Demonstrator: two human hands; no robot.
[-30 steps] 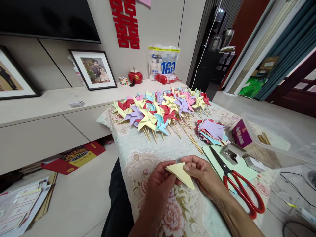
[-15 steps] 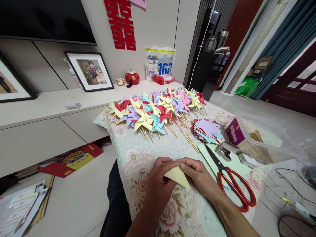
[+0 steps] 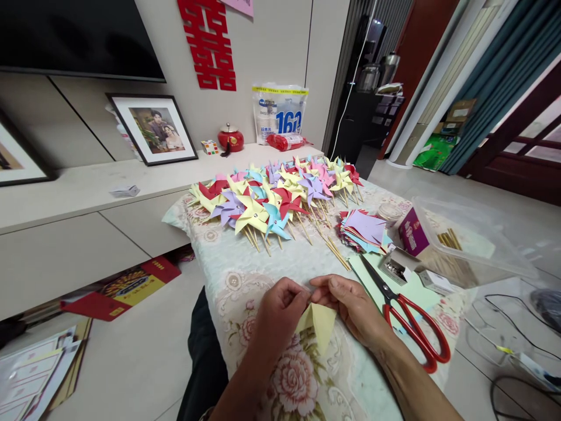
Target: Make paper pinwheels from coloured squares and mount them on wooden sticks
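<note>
Both hands pinch one folded pale yellow paper sheet (image 3: 321,325) at its top corner, just above the flowered tablecloth (image 3: 245,275). My left hand (image 3: 280,316) grips it from the left with fingers closed. From the right, my right hand (image 3: 350,307) pinches the same corner. The paper hangs down in a pointed, partly unfolded shape. Beyond the hands lies a heap of finished paper pinwheels (image 3: 272,196) on wooden sticks, in yellow, red, purple, pink and blue.
Red-handled scissors (image 3: 405,318) lie just right of my right hand on a green sheet. Behind them sit a stack of coloured paper squares (image 3: 366,231), a small purple box (image 3: 412,231), loose sticks (image 3: 335,251) and a clear plastic tub (image 3: 473,242). A low cabinet (image 3: 87,228) stands left.
The paper has turned from a flat triangle held level to a fold hanging down from its top corner. Both hands have drawn together at that corner.
</note>
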